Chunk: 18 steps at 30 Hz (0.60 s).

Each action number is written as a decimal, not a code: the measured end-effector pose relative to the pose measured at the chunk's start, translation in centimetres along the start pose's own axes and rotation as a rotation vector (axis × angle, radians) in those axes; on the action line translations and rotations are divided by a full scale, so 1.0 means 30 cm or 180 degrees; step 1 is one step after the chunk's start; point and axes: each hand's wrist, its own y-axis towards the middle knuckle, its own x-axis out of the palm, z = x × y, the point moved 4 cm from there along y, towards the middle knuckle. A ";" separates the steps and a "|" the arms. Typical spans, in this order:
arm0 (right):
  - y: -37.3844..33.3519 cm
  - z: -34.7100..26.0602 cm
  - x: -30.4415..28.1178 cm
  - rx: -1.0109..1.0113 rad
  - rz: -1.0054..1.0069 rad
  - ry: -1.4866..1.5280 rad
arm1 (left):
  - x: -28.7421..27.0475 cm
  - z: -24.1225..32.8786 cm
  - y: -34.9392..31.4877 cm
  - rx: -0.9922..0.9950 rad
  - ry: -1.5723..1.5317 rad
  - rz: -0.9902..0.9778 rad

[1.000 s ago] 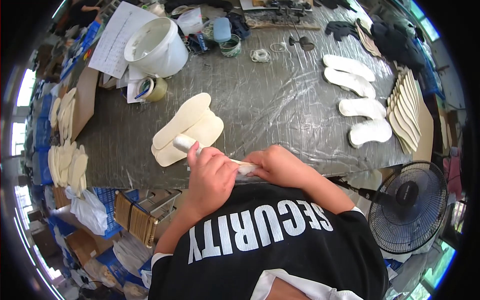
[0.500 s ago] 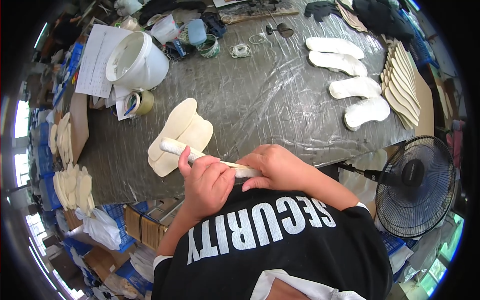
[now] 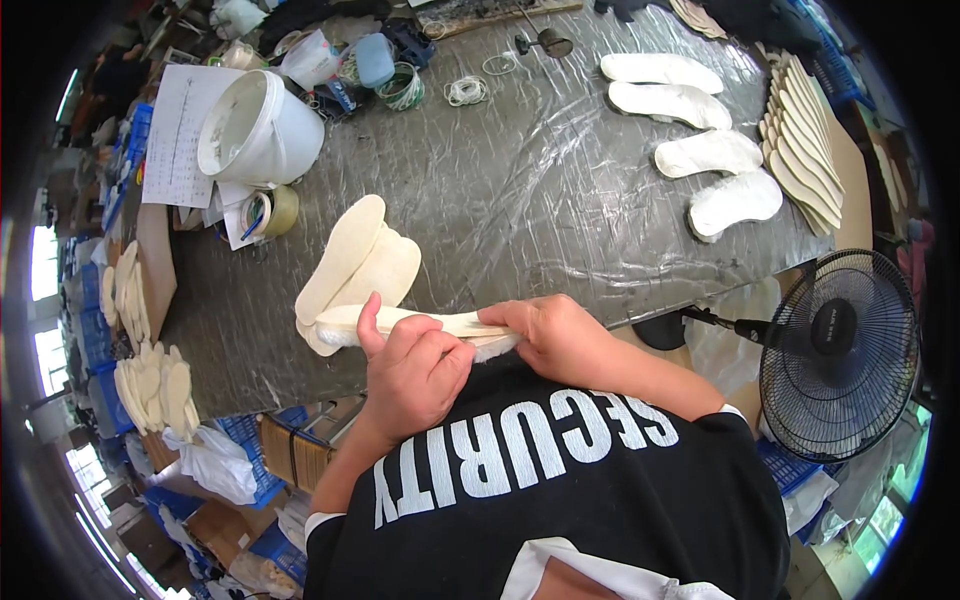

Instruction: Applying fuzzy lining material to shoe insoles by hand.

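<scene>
Both hands pinched one cream insole [image 3: 420, 325] at frame centre: left hand [image 3: 415, 370] curled round its mid, right hand [image 3: 560, 340] clamping the end. Best kept edges aligned w/ even pressure, close above table [image 3: 520, 200].

- Bright, even daylight; blown-out windows [image 3: 45, 290] glare at the left rim.
- Plastic sheet on the bench [image 3: 560, 200] shows soft sheen.
- Fisheye bends edges; black vignette surrounds; centre sharp.

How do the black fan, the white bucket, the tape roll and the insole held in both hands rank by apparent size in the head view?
1. black fan
2. insole, long but thin, and white bucket: too alike to rank
3. tape roll
The fisheye lens bends apparent sizes.
</scene>
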 end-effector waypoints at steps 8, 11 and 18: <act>0.006 -0.033 -0.009 -0.1428 0.0619 -0.0643 | -0.008 -0.002 0.001 -0.0328 0.0001 0.0186; 0.007 -0.042 -0.015 -0.1714 0.0638 -0.0826 | -0.011 -0.001 0.007 -0.0333 -0.0082 0.0205; 0.017 -0.043 -0.005 -0.0917 0.0070 -0.0891 | 0.023 -0.004 -0.003 -0.0234 -0.0196 0.0107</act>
